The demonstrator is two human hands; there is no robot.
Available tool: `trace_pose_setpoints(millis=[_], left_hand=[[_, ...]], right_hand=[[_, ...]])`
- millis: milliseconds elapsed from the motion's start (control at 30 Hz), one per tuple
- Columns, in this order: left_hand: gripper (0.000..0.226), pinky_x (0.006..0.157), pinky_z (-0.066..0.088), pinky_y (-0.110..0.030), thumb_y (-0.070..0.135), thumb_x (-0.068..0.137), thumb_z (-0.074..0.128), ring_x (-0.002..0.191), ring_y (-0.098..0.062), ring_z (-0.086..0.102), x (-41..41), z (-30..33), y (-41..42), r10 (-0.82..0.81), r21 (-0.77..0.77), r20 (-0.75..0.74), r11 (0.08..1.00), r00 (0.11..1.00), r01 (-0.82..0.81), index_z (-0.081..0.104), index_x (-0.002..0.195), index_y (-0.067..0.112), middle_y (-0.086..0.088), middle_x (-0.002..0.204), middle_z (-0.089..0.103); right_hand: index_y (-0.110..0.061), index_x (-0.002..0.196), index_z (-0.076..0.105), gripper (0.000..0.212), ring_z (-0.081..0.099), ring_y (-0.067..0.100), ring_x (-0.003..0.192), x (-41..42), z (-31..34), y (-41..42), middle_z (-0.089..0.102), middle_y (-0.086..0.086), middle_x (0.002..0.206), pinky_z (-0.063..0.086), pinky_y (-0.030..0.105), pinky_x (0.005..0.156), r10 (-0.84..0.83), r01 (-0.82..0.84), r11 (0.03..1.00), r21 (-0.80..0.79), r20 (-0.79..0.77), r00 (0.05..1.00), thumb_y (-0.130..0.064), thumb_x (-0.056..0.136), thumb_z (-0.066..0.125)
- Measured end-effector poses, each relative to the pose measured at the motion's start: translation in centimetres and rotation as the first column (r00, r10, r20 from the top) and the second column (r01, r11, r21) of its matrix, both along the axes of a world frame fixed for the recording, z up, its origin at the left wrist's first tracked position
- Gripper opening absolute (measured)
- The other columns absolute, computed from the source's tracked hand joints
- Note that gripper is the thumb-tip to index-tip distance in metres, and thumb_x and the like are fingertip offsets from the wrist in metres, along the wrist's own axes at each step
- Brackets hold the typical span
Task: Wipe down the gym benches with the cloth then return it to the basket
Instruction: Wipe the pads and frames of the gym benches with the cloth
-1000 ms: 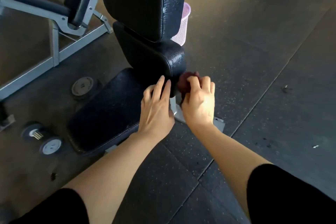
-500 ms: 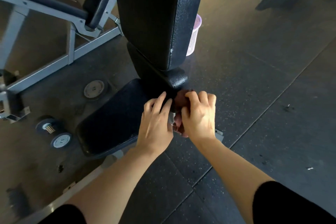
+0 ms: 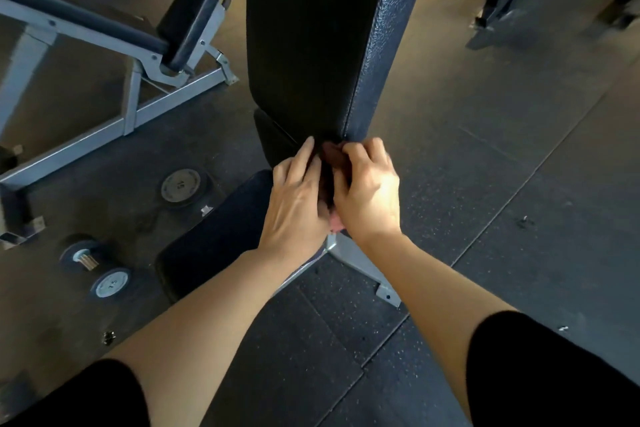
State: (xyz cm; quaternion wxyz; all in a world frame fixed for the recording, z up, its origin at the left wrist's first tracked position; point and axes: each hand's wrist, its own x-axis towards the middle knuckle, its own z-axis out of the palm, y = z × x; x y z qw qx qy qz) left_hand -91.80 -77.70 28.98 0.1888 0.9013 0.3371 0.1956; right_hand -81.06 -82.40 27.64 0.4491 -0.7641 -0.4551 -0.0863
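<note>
1. Right hand (image 3: 369,189): fingers curled, pinching the dark reddish cloth (image 3: 333,155) at the lower edge of the bench's upright back pad (image 3: 311,45).
2. Left hand (image 3: 298,204): fingers fairly straight, lying against the cloth and the pad's lower end. Whether it grips the cloth cannot be told, since the fold is hidden between the two hands.
3. Cloth: bunched between both hands, with a paler corner (image 3: 336,222) hanging below them. It sits at the junction of back pad and seat pad (image 3: 221,236).
4. Key relation: the back pad's long axis runs up and away from the hands, and its face lies directly above the cloth. Judged from this, a wipe would travel along that axis, and the right hand, holding the cloth, is better placed to lead.
5. Basket: not visible in this view, so its direction from the hands cannot be stated.
6. Surroundings: a second bench (image 3: 114,55) to the left; a weight plate (image 3: 180,185) and a dumbbell (image 3: 95,272) on the rubber floor (image 3: 485,184).
</note>
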Motion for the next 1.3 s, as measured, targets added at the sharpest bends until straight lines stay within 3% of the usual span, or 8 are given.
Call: trace_pose_setpoints(millis=[233, 400, 567, 733, 933, 1033, 1133, 1300], left_hand=[[0.084, 0.113, 0.034, -0.038, -0.001, 0.083, 0.065, 0.137, -0.020, 0.019, -0.5, 1.2, 1.4, -0.072, -0.036, -0.035, 0.997, 0.997, 0.071, 0.021, 0.153, 0.014, 0.000, 0.160, 0.014], [0.084, 0.110, 0.037, -0.035, -0.001, 0.086, 0.059, 0.136, -0.018, 0.017, -0.4, 1.0, 1.4, -0.129, -0.084, -0.083, 0.989, 0.988, 0.122, 0.014, 0.154, 0.020, 0.005, 0.162, 0.006], [0.083, 0.108, 0.039, -0.037, 0.000, 0.084, 0.063, 0.136, -0.020, 0.019, -0.5, 0.8, 1.7, -0.124, -0.058, -0.066, 0.991, 0.990, 0.120, 0.022, 0.153, 0.019, 0.002, 0.160, 0.012], [0.083, 0.107, 0.039, -0.040, 0.002, 0.086, 0.061, 0.137, -0.021, 0.017, -0.4, 0.9, 1.2, -0.107, -0.105, -0.073, 0.990, 0.992, 0.099, 0.018, 0.154, 0.024, 0.004, 0.161, 0.008], [0.081, 0.111, 0.034, -0.036, 0.004, 0.086, 0.064, 0.141, -0.021, 0.014, -0.3, 1.0, 1.0, -0.103, -0.105, -0.028, 0.989, 0.994, 0.099, 0.021, 0.153, 0.020, 0.001, 0.160, 0.011], [0.083, 0.112, 0.030, -0.035, 0.005, 0.085, 0.065, 0.141, -0.019, 0.013, -0.4, 0.9, 1.0, -0.072, -0.136, -0.018, 0.988, 0.997, 0.069, 0.020, 0.153, 0.021, 0.001, 0.159, 0.013], [0.082, 0.111, 0.034, -0.038, 0.004, 0.084, 0.068, 0.138, -0.021, 0.019, -0.3, 0.7, 1.0, -0.063, -0.140, 0.011, 0.988, 0.998, 0.063, 0.024, 0.152, 0.017, -0.001, 0.157, 0.019], [0.078, 0.109, 0.035, -0.038, 0.001, 0.085, 0.064, 0.136, -0.023, 0.021, -0.9, 0.3, 0.9, -0.080, -0.113, 0.004, 0.990, 0.997, 0.080, 0.026, 0.151, 0.016, -0.002, 0.157, 0.021]], right_hand=[[-0.002, 0.102, 0.062, 0.013, 0.058, 0.033, 0.084, -0.1, 3.1, 1.1, 0.053, 0.017, 0.102, 0.052, 0.036, 0.070, -0.150, 0.154, 0.982, 0.110, -0.039, 0.988, -0.010, 0.092, 0.058], [-0.001, 0.094, 0.062, 0.009, 0.057, 0.035, 0.078, -1.1, 0.5, -1.3, 0.050, 0.013, 0.097, 0.054, 0.047, 0.070, -0.155, 0.138, 0.978, -0.154, -0.105, 0.982, -0.007, 0.088, 0.059], [-0.002, 0.097, 0.060, 0.012, 0.056, 0.033, 0.080, -0.9, 3.3, -0.1, 0.049, 0.014, 0.103, 0.039, 0.028, 0.067, -0.246, 0.243, 0.969, -0.039, -0.141, 0.959, -0.011, 0.088, 0.061], [-0.005, 0.102, 0.060, 0.017, 0.057, 0.030, 0.086, -1.0, 2.7, -1.4, 0.045, 0.010, 0.115, 0.049, 0.035, 0.075, -0.320, 0.201, 0.884, -0.422, -0.235, 0.918, -0.017, 0.090, 0.061], [-0.008, 0.106, 0.049, 0.022, 0.049, 0.021, 0.086, -1.8, 5.0, -0.7, 0.043, 0.008, 0.119, 0.029, 0.017, 0.071, -0.379, 0.439, 0.898, 0.020, -0.470, 0.797, -0.011, 0.088, 0.060], [-0.007, 0.120, 0.049, 0.040, 0.039, 0.010, 0.084, -2.9, 6.1, 0.7, 0.047, 0.010, 0.116, 0.029, 0.009, 0.066, -0.232, 0.347, 0.923, 0.164, -0.482, 0.845, -0.004, 0.081, 0.061], [-0.013, 0.125, 0.051, 0.046, 0.047, 0.014, 0.088, -3.4, 5.2, 1.1, 0.049, 0.007, 0.117, 0.031, -0.001, 0.069, -0.174, 0.241, 0.966, 0.094, -0.454, 0.874, -0.001, 0.082, 0.060], [-0.014, 0.112, 0.048, 0.028, 0.059, 0.026, 0.097, -2.8, 3.2, 0.5, 0.058, 0.005, 0.111, 0.033, 0.019, 0.074, -0.294, 0.280, 0.954, -0.103, -0.492, 0.820, -0.009, 0.087, 0.060]])
